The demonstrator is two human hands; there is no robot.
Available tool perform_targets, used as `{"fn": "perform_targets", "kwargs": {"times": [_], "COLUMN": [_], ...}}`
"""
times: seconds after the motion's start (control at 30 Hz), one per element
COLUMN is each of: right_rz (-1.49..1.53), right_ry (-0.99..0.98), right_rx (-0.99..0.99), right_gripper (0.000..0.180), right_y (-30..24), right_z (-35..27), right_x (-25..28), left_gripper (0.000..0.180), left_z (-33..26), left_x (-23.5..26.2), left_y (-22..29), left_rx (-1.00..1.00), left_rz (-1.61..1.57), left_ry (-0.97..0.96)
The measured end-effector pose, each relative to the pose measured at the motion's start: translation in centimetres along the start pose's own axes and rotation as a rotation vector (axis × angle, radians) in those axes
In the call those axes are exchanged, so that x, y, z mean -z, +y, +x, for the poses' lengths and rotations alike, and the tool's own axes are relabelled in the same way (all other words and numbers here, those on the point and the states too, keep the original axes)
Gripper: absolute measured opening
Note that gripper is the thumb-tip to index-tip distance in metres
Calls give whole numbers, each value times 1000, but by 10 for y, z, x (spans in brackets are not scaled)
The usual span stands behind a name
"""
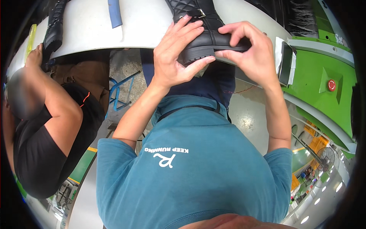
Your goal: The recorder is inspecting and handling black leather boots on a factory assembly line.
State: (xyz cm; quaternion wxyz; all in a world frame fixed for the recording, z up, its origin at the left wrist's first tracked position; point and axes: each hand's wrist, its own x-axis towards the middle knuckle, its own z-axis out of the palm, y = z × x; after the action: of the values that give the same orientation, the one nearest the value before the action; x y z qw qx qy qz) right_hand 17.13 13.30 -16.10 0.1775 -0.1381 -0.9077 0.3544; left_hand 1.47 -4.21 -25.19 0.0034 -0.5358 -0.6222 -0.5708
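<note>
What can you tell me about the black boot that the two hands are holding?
The black boot looks like smooth leather with a quilted shaft, a strap with a metal buckle and a thick, ridged dark sole. It lies at the edge of the pale work table, sole end toward the person. The left hand grips its toe end, thumb under the sole; the right hand pinches the sole edge. Its top runs out of view.

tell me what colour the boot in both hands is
Black, with a quilted shaft and a silver buckle; the boot shows best in the head view, gripped by the left hand and right hand.
</note>
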Motion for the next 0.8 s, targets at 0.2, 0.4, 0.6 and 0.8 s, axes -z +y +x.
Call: {"fn": "perform_targets", "kwargs": {"times": [0.2,0.4,0.6,0.8], "right_rz": [65,-20,116,230], "right_ry": [-18,46,-3,-34], "right_rx": [-29,34,5,-92], "right_gripper": [47,53,45,46], "right_y": [12,35,51,49], "right_z": [1,-29,-26,-29], "right_x": [1,22,28,31], "left_gripper": [63,60,59,67], "left_z": [5,26,88,88], "left_x": [5,23,0,-21], "left_y": [-2,4,36,28], "left_rx": [-8,-75,-213,-161], "left_rz": [-7,187,370,240], "left_ry": [-58,-204,-507,-671]}}
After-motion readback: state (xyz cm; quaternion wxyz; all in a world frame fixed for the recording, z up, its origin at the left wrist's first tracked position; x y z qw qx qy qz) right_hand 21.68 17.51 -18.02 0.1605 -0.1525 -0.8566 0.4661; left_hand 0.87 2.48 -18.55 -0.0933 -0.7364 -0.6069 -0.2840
